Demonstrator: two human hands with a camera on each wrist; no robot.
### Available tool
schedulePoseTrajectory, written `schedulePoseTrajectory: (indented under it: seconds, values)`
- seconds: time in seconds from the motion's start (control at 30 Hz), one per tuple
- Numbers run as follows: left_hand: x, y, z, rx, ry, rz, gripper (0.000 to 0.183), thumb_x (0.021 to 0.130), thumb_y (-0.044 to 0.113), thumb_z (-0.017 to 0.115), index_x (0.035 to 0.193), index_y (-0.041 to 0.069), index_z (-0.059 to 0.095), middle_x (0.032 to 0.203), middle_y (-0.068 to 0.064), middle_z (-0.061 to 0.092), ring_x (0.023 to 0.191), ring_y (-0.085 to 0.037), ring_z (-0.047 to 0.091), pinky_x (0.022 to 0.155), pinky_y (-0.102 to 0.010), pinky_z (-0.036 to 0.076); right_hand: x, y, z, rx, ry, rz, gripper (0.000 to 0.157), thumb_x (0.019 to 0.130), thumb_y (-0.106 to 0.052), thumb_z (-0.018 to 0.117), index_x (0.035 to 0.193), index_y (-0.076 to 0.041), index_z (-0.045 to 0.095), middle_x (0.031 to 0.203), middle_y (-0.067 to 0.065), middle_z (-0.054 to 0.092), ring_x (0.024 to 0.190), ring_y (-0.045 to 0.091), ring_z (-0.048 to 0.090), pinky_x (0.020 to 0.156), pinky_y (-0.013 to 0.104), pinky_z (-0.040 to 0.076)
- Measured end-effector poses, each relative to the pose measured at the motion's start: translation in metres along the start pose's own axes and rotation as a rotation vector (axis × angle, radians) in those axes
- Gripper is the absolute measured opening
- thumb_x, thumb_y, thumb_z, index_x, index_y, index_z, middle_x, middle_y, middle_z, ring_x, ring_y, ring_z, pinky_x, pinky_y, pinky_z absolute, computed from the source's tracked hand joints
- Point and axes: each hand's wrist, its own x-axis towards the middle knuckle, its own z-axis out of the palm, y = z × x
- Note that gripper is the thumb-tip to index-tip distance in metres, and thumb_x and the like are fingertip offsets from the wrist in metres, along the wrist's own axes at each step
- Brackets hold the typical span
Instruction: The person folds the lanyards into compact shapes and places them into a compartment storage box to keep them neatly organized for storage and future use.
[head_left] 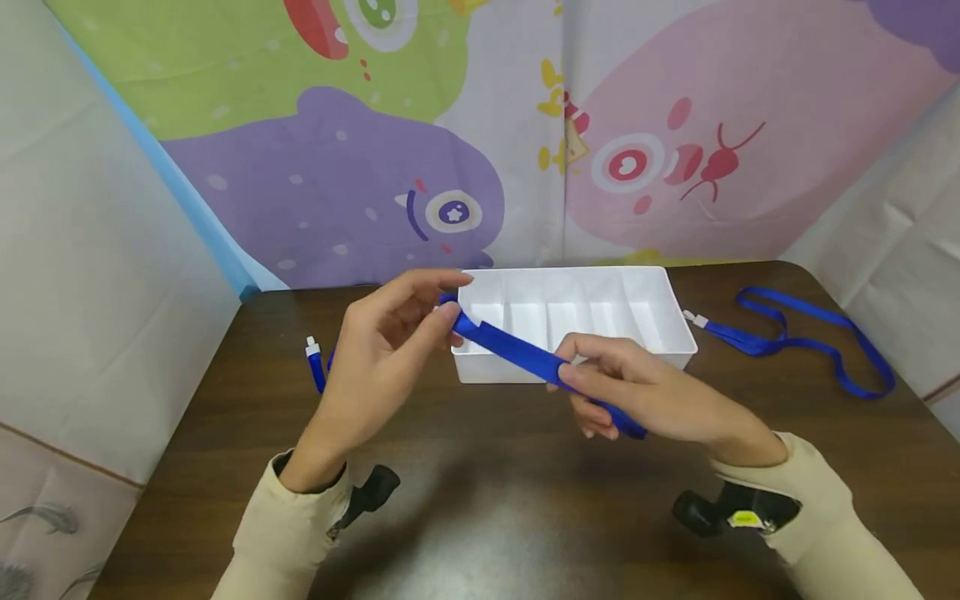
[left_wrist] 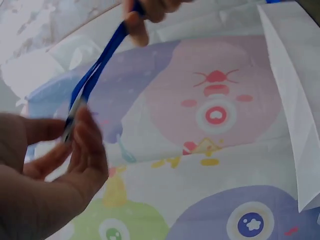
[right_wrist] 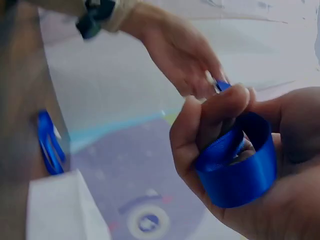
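Observation:
A blue lanyard [head_left: 517,350] stretches between both hands, in front of and above the white box. The left hand [head_left: 382,350] pinches one end between thumb and fingers; in the left wrist view, a pale clip [left_wrist: 75,112] shows by its fingertips. Farther along, the right hand [head_left: 630,379] grips the strap between thumb and fingers. The right wrist view shows the blue strap [right_wrist: 237,180] bent into a loop within the curled right fingers. Part of the strap is hidden by the hands.
A white box [head_left: 510,369] with several compartments stands at the table's back. Right of it lies another blue lanyard [head_left: 783,342] with a clip. On the left, a blue strap with a white clip [head_left: 312,346] is partly hidden behind the left hand. A printed cloth [head_left: 525,167] hangs behind.

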Motion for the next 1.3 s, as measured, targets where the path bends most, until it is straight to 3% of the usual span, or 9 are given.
schedulePoseTrajectory:
  seconds: [0.17, 0.4, 0.6, 0.8, 0.93, 1.07, 1.17, 1.3]
  values:
    - [-0.001, 0.003, -0.009, -0.023, -0.176, -0.096, 0.016, 0.1, 0.007, 0.06, 0.113, 0.008, 0.068, 0.091, -0.003, 0.068, 0.078, -0.024, 0.068, 0.074, -0.036, 0.058, -0.011, -0.008, -0.017, -0.182, 0.065, -0.007, 0.017, 0.106, -0.009, 0.045, 0.1, -0.01, 0.06, 0.06, 0.008, 0.045, 0.049, 0.022, 0.045, 0.044, 0.032, 0.042]
    - [0.0, -0.001, -0.013, 0.001, -0.264, -0.169, 0.006, 0.097, 0.007, 0.063, 0.1, 0.011, 0.067, 0.088, -0.004, 0.066, 0.075, -0.021, 0.068, 0.068, -0.037, 0.057, -0.023, -0.017, -0.034, -0.351, 0.073, 0.031, 0.02, 0.104, -0.01, 0.051, 0.094, -0.017, 0.067, 0.058, 0.002, 0.041, 0.044, 0.017, 0.038, 0.039, 0.028, 0.032]
    - [0.001, -0.007, -0.004, 0.028, -0.347, -0.193, 0.005, 0.098, 0.009, 0.064, 0.101, 0.011, 0.066, 0.088, -0.003, 0.066, 0.078, -0.019, 0.066, 0.069, -0.034, 0.056, -0.025, -0.017, -0.034, -0.354, 0.044, 0.001, 0.021, 0.104, -0.007, 0.051, 0.097, -0.017, 0.069, 0.063, 0.002, 0.041, 0.047, 0.013, 0.034, 0.039, 0.027, 0.03]
    - [0.002, -0.018, 0.008, 0.078, -0.453, -0.132, 0.005, 0.098, 0.011, 0.064, 0.097, 0.015, 0.067, 0.099, 0.006, 0.067, 0.094, -0.011, 0.063, 0.079, -0.032, 0.054, -0.025, -0.019, -0.028, -0.44, 0.028, -0.039, 0.023, 0.103, -0.007, 0.052, 0.096, -0.022, 0.069, 0.068, -0.005, 0.043, 0.056, 0.009, 0.037, 0.047, 0.029, 0.035]
    - [0.003, -0.03, 0.025, -0.176, -0.596, -0.138, 0.006, 0.101, 0.007, 0.057, 0.098, 0.01, 0.062, 0.123, -0.001, 0.065, 0.116, -0.017, 0.061, 0.093, -0.038, 0.051, -0.024, -0.019, -0.023, -0.448, 0.0, -0.053, 0.024, 0.103, -0.007, 0.053, 0.097, -0.024, 0.068, 0.07, -0.008, 0.043, 0.06, 0.009, 0.042, 0.052, 0.028, 0.039]
    - [0.001, -0.041, 0.045, -0.419, -0.717, -0.191, 0.007, 0.105, 0.004, 0.046, 0.102, 0.003, 0.053, 0.13, -0.012, 0.06, 0.123, -0.022, 0.056, 0.1, -0.039, 0.047, -0.026, -0.02, -0.021, -0.43, -0.022, -0.074, 0.024, 0.103, -0.005, 0.052, 0.099, -0.022, 0.069, 0.072, -0.007, 0.047, 0.063, 0.01, 0.046, 0.055, 0.027, 0.042]
    - [-0.002, -0.046, 0.055, -0.462, -0.719, -0.192, 0.008, 0.106, 0.006, 0.044, 0.102, 0.001, 0.05, 0.119, -0.016, 0.063, 0.118, -0.021, 0.058, 0.099, -0.035, 0.046, -0.028, -0.022, -0.023, -0.429, -0.011, -0.08, 0.026, 0.102, -0.003, 0.052, 0.099, -0.022, 0.069, 0.068, -0.005, 0.046, 0.058, 0.01, 0.044, 0.05, 0.027, 0.039]
    - [-0.003, -0.047, 0.061, -0.572, -0.689, -0.21, 0.01, 0.107, 0.007, 0.039, 0.105, -0.001, 0.044, 0.113, -0.026, 0.067, 0.115, -0.032, 0.064, 0.103, -0.042, 0.045, -0.033, -0.026, -0.031, -0.449, 0.02, -0.056, 0.026, 0.102, -0.004, 0.052, 0.096, -0.024, 0.066, 0.064, -0.003, 0.041, 0.051, 0.009, 0.038, 0.043, 0.025, 0.035]
